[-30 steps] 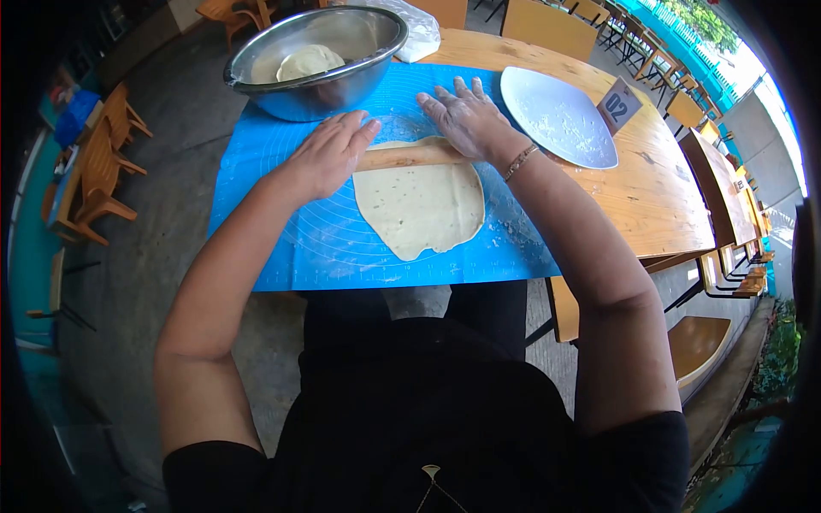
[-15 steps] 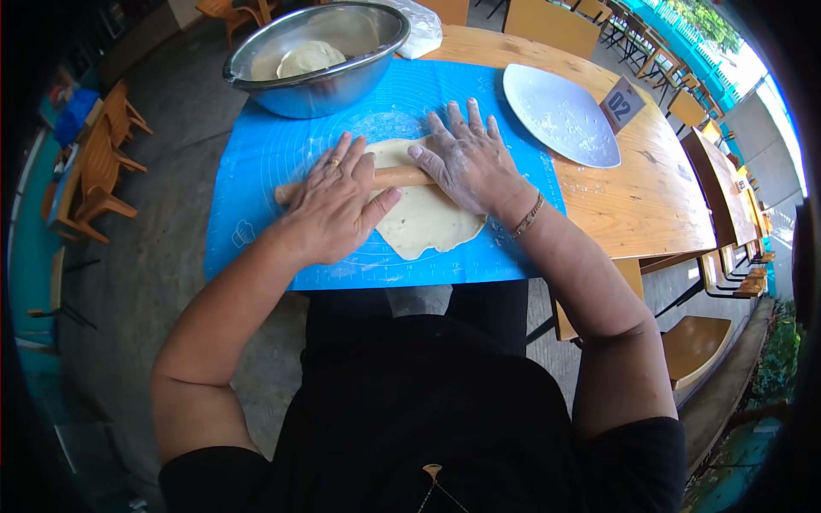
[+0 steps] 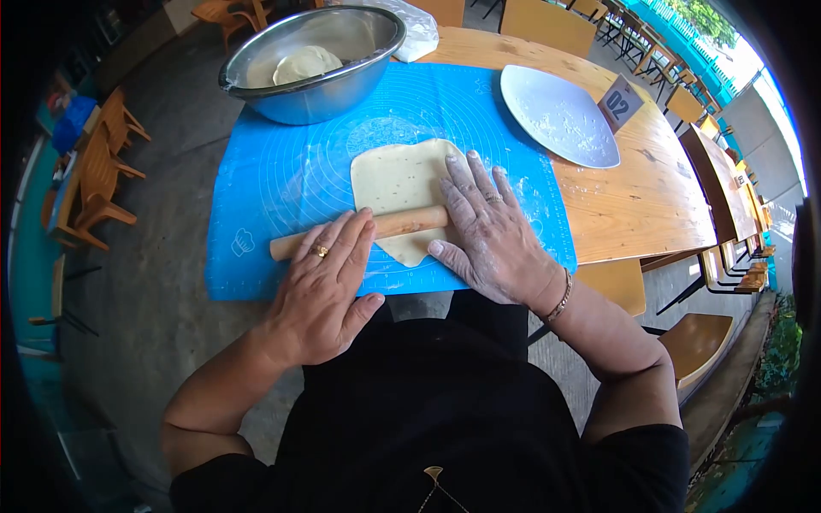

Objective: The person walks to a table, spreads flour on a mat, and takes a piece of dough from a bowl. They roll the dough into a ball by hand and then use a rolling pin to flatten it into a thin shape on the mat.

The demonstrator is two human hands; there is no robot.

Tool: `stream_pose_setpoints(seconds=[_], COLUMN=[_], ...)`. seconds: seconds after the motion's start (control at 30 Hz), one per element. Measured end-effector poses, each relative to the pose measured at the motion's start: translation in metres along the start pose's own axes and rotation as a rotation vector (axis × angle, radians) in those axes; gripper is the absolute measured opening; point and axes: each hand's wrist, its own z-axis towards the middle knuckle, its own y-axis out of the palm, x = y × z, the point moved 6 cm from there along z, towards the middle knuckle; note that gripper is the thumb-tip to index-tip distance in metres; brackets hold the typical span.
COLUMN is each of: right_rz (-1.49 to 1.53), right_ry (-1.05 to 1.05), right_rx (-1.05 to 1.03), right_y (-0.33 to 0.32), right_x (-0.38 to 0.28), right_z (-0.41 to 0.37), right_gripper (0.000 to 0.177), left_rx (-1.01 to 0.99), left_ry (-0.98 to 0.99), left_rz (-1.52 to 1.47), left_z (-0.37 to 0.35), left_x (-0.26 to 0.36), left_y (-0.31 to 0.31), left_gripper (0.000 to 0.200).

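A wooden rolling pin [image 3: 406,223] lies slightly slanted across a flat sheet of pale dough [image 3: 395,181] with small dark specks. My left hand [image 3: 318,286], a ring on one finger, rests with fingers stretched out over the pin's left part. Dusted with flour, my right hand [image 3: 498,229] lies flat and spread at the pin's right end, covering that end and part of the dough's right edge. Neither hand is wrapped round the pin. Beneath the dough is a blue silicone mat [image 3: 282,184] with printed circles and patches of flour.
A steel bowl [image 3: 321,104] holding a dough ball [image 3: 304,65] stands at the mat's far left corner. Right of the mat are a white plate [image 3: 547,111] with flour and a number card [image 3: 619,103] on the wooden table [image 3: 637,201]. A plastic bag [image 3: 417,32] lies behind.
Both hands and the rolling pin have moved toward my body, down over the dough. More of the dough's far part shows now, and its near edge has drawn closer to me.
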Motion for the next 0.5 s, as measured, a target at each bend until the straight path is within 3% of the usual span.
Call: stream_pose_setpoints(seconds=[0.2, 0.3, 0.43, 0.5], right_rz=[0.092, 0.146, 0.188, 0.183], right_ry=[-0.043, -0.044, -0.077, -0.1], right_rx=[-0.012, -0.05, -0.046, -0.023], right_y=[-0.012, -0.017, -0.018, -0.016], right_x=[-0.008, -0.01, -0.009, -0.005], right_z=[-0.016, -0.027, -0.037, -0.039], right_gripper=[0.068, 0.062, 0.051, 0.048], left_rx=[0.068, 0.209, 0.258, 0.258], left_ry=[0.061, 0.08, 0.094, -0.009], left_rz=[-0.107, -0.136, -0.234, -0.194], left_z=[-0.008, -0.011, -0.009, -0.001], left_x=[0.007, 0.009, 0.002, 0.002], left_y=[-0.012, -0.016, -0.009, -0.012], left_gripper=[0.056, 0.038, 0.036, 0.034])
